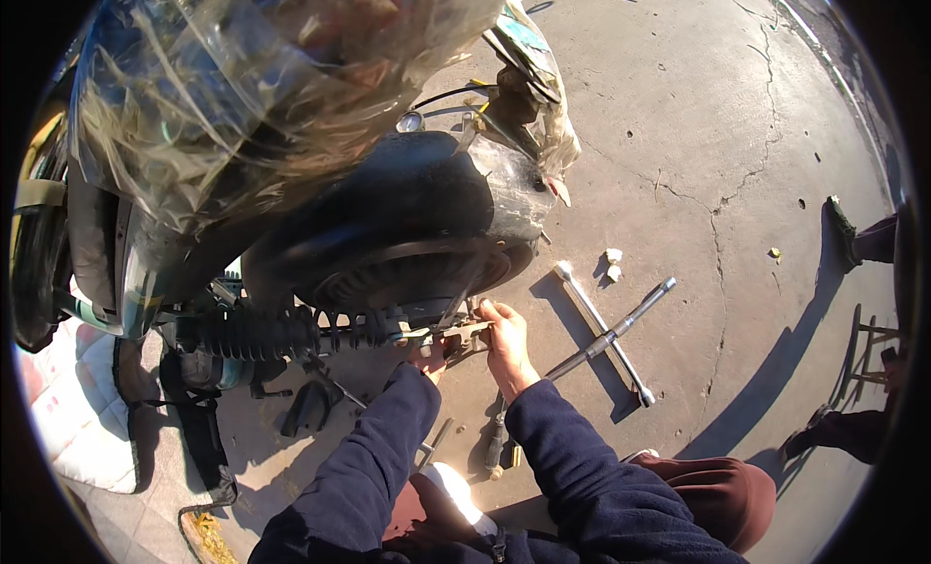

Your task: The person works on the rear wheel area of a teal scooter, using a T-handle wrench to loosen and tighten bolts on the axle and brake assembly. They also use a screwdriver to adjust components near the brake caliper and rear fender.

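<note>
My right hand [507,349] is closed on a metal bracket [470,329] beside the hub of a scooter-like vehicle's wheel [388,273], thumb and fingers pinching its right end. Close by on the left, my left hand [433,358] reaches up under the same spot. Its fingers are mostly hidden by the sleeve and the metal parts, so its grip does not show. A black coil-spring shock absorber [262,333] runs leftward from the hub. Above the wheel, a black mudguard [417,181] curves over it.
Right of my hands, a cross-shaped lug wrench [603,339] lies on the concrete beside crumpled white bits [613,263]. A handled tool [496,448] lies between my forearms. Clear plastic sheeting [242,89] covers the vehicle. A quilted cloth [82,409] is at left; another person's legs [873,242] stand at right.
</note>
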